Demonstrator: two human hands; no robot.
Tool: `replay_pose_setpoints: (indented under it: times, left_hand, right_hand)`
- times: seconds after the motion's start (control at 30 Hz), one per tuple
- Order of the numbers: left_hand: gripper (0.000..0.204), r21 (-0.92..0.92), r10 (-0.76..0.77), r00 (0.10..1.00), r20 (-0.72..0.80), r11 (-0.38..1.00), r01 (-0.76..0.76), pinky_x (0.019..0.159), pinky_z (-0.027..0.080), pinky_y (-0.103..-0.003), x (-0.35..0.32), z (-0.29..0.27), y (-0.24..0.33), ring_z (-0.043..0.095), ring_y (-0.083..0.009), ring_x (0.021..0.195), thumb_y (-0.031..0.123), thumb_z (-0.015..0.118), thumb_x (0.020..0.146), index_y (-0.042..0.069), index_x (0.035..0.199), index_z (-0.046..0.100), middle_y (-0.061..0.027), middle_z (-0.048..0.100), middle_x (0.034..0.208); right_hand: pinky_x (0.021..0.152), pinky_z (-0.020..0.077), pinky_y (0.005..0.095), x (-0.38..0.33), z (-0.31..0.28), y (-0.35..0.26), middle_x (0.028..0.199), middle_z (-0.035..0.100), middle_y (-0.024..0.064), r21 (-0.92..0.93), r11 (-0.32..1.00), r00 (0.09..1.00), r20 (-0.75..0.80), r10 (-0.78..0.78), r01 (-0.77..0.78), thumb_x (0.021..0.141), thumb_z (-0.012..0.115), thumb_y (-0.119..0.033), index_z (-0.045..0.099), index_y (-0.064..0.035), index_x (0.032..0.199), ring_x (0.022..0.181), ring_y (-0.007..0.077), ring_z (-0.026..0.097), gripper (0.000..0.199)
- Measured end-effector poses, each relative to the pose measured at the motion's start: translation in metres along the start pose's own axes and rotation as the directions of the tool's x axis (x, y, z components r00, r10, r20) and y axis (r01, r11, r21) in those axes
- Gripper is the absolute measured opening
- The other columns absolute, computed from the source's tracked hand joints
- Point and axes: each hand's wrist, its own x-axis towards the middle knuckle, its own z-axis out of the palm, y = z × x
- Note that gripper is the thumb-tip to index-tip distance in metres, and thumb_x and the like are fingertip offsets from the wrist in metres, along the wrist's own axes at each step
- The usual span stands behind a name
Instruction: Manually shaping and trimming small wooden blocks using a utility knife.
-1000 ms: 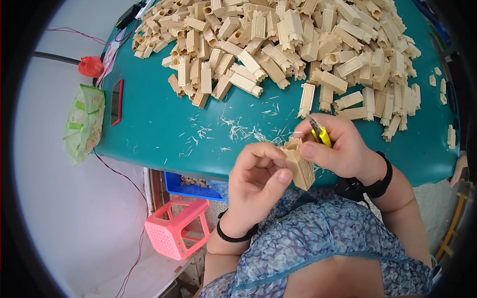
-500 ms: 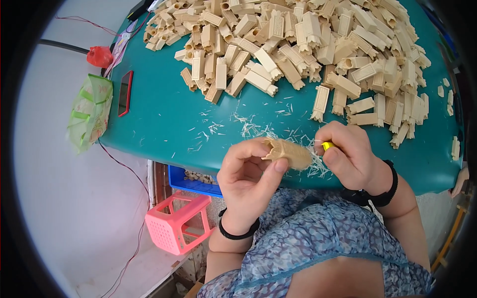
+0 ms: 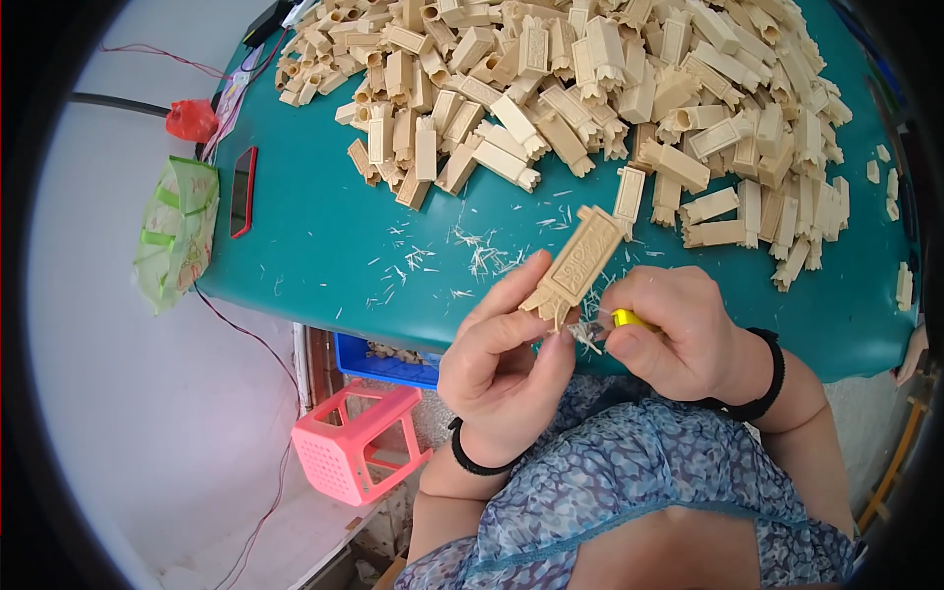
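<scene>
My left hand (image 3: 503, 383) pinches the lower end of a beige carved block (image 3: 580, 258) between thumb and fingers. The block stands tilted, its ornamented face showing and its jagged, crown-like end down by the fingertips. Closed around a small yellow-handled tool (image 3: 632, 320), my right hand (image 3: 683, 334) is close beside the jagged end. The tool's working tip is too small to make out. Thin pale shavings (image 3: 482, 254) lie scattered on the green tabletop (image 3: 324, 231) beyond my left hand.
A big heap of similar beige blocks (image 3: 511, 118) covers the far table. At the left are a red-edged phone (image 3: 243, 192), a green plastic bag (image 3: 177, 231) and a red bag (image 3: 191, 120). Below the edge sit a blue bin (image 3: 393, 372) and a pink stool (image 3: 359, 442).
The block has swung from nearly level to upright, its carved face now turned to view. My right hand with the yellow-handled tool has moved slightly left and nearer.
</scene>
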Motion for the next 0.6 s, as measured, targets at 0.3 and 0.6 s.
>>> replay_pose_setpoints:
  times: [0.3,0.6]
  left_hand:
    - [0.026,0.264,0.171,0.984,0.042,0.948,-0.176,0.075,0.052,-0.034,0.0002,-0.0027,-0.0037,0.056,-0.0315,0.100,-0.011,0.063,0.068,-0.002,0.089,0.051,-0.0273,0.049,0.113]
    - [0.024,0.373,0.222,0.973,0.070,0.898,-0.232,0.073,0.053,-0.032,0.0001,-0.0042,0.0002,0.060,-0.0296,0.092,-0.010,0.065,0.068,-0.002,0.087,0.054,-0.0265,0.049,0.112]
  right_hand:
    - [0.043,0.0399,0.0311,0.0006,-0.0004,-0.0006,0.059,0.050,0.0085,-0.035,0.999,1.000,0.002,-0.003,0.004,0.081,0.060,-0.023,0.054,-0.0035,0.073,0.049,0.0248,0.052,0.022]
    - [0.042,0.0389,0.0317,0.0013,0.0010,0.0016,0.058,0.049,0.0082,-0.061,0.998,1.000,0.013,-0.010,0.011,0.079,0.062,-0.022,0.053,-0.0040,0.072,0.048,0.0244,0.051,0.022]
